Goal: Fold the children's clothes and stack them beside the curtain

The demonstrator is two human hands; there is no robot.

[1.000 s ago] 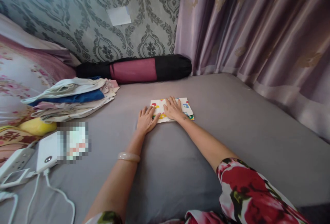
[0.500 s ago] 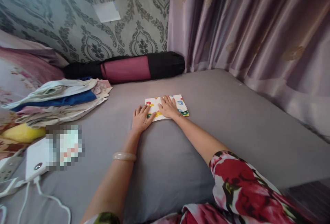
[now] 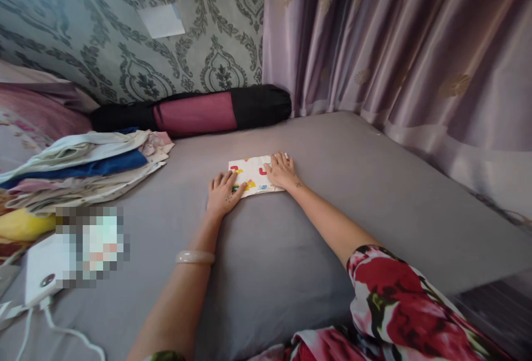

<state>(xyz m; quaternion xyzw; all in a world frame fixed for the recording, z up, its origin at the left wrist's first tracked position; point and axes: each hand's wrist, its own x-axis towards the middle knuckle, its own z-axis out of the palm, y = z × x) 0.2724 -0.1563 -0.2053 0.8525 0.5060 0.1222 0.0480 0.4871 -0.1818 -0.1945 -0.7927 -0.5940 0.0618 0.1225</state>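
Observation:
A small folded white cloth [image 3: 251, 174] with coloured prints lies flat on the grey bed sheet [image 3: 353, 194]. My left hand [image 3: 222, 193] rests flat with fingers spread, its fingertips on the cloth's near left corner. My right hand [image 3: 281, 171] lies flat with fingers stretched out over the cloth's right end. A pale bangle [image 3: 194, 257] sits on my left wrist. My right arm has a red floral sleeve [image 3: 399, 305].
A pile of folded clothes [image 3: 83, 164] lies at the left, with a yellow thing [image 3: 20, 225] below it. A black and maroon roll bag [image 3: 195, 111] lies against the patterned wall. White charger devices [image 3: 41, 272] with cables sit at near left. Purple curtains [image 3: 394, 56] hang along the right.
My right hand slid to the cloth's right end, and the cloth now looks narrower, its right part folded in. The left hand stayed at the left corner. The view shifted slightly.

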